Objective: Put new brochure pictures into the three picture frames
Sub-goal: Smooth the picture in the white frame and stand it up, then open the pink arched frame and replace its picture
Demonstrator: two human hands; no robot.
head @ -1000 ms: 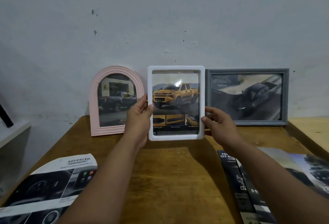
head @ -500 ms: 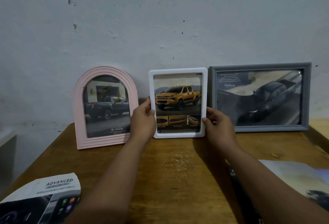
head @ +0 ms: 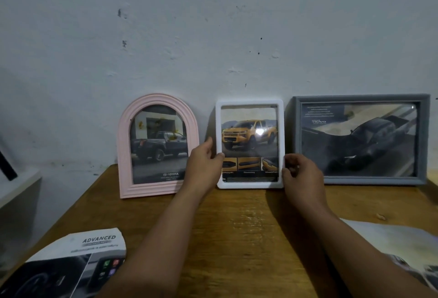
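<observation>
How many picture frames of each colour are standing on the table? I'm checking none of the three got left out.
Pink frame: 1
White frame: 1, gripped by the left hand and right hand
Grey frame: 1
Total: 3 frames, each showing a truck picture.

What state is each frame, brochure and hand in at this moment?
Pink arched frame: upright against wall, dark pickup picture inside.
White frame: upright on table, yellow pickup picture inside, held at both sides.
Grey frame: upright against wall, dark pickup picture inside.
Left brochure: lying flat.
Right brochure: lying open.
Left hand: gripping white frame.
Right hand: gripping white frame.
</observation>
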